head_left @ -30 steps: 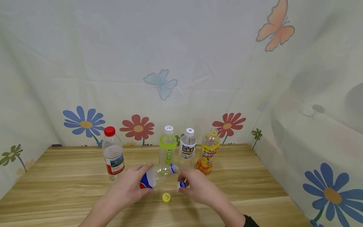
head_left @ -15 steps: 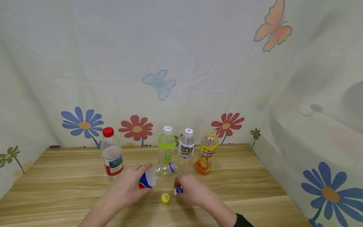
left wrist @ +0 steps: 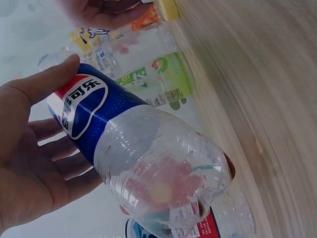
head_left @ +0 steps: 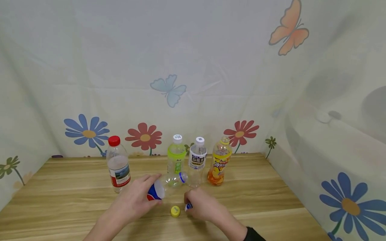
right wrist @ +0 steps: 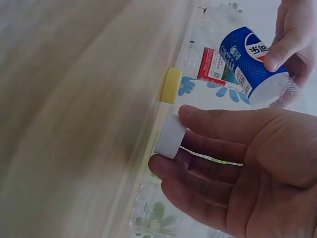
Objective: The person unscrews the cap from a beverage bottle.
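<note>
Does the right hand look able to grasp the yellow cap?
Probably not without letting go first: the right hand pinches the white cap, though the yellow cap lies close by, uncovered.

The right hand (head_left: 201, 204) sits lower in the head view and a little further left than a second ago, bringing along the white-and-blue cap (head_left: 188, 207) it pinches. That cap is now closer to the yellow cap (head_left: 175, 211), more nearly level with it, and less of its blue top shows.
</note>
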Demonstrator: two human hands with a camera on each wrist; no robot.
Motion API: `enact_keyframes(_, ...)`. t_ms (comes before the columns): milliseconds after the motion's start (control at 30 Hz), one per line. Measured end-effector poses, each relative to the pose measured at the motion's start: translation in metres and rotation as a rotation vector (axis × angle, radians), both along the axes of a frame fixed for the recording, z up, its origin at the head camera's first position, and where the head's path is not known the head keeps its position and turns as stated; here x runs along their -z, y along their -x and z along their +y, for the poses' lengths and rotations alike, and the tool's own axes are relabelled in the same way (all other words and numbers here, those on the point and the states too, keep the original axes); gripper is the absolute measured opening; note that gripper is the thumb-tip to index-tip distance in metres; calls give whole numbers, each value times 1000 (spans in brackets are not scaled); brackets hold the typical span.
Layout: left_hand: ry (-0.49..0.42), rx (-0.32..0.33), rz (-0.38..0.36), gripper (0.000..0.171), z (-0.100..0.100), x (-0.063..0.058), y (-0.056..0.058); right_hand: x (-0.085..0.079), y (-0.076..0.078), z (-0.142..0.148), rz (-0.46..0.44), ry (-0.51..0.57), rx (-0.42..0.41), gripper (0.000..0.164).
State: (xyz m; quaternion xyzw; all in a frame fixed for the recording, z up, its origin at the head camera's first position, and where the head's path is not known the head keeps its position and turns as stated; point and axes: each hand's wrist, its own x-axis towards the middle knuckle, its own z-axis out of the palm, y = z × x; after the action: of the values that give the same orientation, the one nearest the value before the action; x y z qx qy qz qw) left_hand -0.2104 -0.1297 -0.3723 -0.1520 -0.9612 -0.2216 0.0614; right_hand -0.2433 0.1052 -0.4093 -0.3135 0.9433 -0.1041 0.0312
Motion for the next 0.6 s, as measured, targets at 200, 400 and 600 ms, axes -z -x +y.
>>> enact_keyframes(200,7,7,15,76,0,0,0,-1,-2,0,14,-17,4,15)
enact_keyframes(400,10,4,20,76,1,0,1,-1,-1,1,-12,-14,6,16)
enact_keyframes(600,10,-12,-6,77,0,0,0,4,1,2,-38,-19,14,20)
